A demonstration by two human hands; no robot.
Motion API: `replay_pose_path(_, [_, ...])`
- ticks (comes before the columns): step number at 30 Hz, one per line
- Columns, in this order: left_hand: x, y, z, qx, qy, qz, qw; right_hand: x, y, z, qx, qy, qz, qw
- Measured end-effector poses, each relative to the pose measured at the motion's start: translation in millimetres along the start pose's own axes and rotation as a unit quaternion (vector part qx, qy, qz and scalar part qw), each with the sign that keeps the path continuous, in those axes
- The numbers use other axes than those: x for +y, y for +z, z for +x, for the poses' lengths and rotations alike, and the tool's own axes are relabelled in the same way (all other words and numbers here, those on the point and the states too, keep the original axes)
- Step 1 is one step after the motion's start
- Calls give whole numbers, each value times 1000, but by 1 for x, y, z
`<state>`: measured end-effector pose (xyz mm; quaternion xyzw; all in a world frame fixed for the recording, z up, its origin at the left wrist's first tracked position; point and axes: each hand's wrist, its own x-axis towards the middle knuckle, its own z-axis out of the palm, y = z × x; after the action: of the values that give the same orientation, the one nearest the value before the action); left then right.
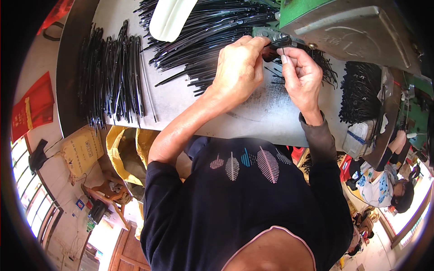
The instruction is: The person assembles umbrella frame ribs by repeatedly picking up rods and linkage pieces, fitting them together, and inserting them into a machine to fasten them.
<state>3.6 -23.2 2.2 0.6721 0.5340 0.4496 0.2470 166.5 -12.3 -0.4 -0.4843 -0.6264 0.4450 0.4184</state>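
My left hand (239, 65) is closed, its thumb and fingertips pinched at a dark, thin piece beside the machine's small metal working head (271, 34). Just to the right, my right hand (302, 74) pinches the end of a thin black rod (283, 50) between thumb and forefinger. Both hands meet below the green and grey machine (348, 34), and the fingers partly hide the pieces. Behind and left of my left hand lies a large heap of thin black rods (199, 40), like umbrella ribs. More dark rod ends stick out behind my right hand.
A second pile of black rods (113, 74) lies at the table's left. A white curved plastic piece (172, 18) rests over the big heap. Right of the metal table (266, 117) are a dense black bundle (359, 92) and a pale block (359, 137). Another person (384, 187) sits at the right.
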Motion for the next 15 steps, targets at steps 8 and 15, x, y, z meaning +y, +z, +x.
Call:
replay_pose_path(8, [0, 9, -6, 13, 36, 44, 998, 1, -1, 0, -1, 84, 92, 992])
replay_pose_path(15, [-1, 5, 0, 33, 33, 29, 998, -1, -2, -3, 8, 38, 63, 997])
